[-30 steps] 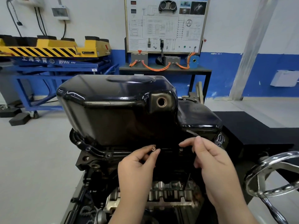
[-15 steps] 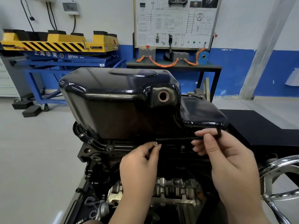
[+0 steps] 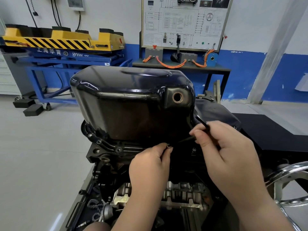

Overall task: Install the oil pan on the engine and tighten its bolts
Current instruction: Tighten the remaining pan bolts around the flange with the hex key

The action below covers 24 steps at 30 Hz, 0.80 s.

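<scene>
The pan [image 3: 133, 104] sits on the engine [image 3: 166, 194]. My left hand [image 3: 150, 164] pinches a bolt [image 3: 168, 145] at the pan's near edge; my right hand [image 3: 230, 155] pinches a black key [image 3: 202, 123]. Started crooked, the bolt may cross-thread, or slip my grip and drop into the engine.

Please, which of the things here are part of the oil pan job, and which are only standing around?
Part of the job:
- oil pan
- engine
- bolt, pinched by the left hand
- thin black tool, held by the right hand

Only standing around:
- yellow lift platform
- wiring display board
- orange cables
</scene>
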Tool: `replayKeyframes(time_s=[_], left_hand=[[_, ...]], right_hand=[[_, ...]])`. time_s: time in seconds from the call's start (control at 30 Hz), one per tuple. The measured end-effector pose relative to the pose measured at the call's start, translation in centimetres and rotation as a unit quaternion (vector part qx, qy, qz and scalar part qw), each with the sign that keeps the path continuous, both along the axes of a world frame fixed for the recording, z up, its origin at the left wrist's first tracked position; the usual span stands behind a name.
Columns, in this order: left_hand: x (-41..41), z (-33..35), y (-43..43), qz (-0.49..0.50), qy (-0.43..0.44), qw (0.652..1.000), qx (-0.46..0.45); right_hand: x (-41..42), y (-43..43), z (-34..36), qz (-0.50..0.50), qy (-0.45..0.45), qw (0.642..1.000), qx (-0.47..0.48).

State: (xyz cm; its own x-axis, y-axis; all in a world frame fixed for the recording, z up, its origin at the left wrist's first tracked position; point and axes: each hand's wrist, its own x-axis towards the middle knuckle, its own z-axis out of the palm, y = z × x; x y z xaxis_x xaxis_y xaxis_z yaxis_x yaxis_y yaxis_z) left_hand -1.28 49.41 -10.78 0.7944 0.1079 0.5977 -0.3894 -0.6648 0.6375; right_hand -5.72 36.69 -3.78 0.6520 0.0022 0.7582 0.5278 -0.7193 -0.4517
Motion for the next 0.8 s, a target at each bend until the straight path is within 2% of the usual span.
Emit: replayKeyframes(time_s=[0.1,0.23,0.47,0.57,0.67,0.8], left_hand=[[0.1,-0.1,0.0,-0.002,-0.008,1.0,-0.015],[0.1,-0.2,0.1,-0.007,0.002,0.999,-0.049],[0.2,-0.2,0.0,-0.009,0.021,0.998,-0.055],[0.2,-0.3,0.1,-0.013,0.022,0.998,-0.059],[0.2,-0.2,0.1,-0.016,0.032,0.997,-0.064],[0.3,-0.1,0.2,-0.027,0.057,0.996,-0.07]], right_hand=[[0.5,0.4,1.2,0.003,0.016,0.998,-0.054],[1.1,0.6,1.9,0.014,0.043,0.997,-0.068],[2.2,0.7,2.7,0.099,0.131,0.986,0.007],[2.5,0.6,3.0,0.138,0.174,0.975,-0.002],[2.8,0.8,2.9,0.151,0.172,0.973,0.001],[3.0,0.9,2.0,0.153,0.133,0.976,0.079]])
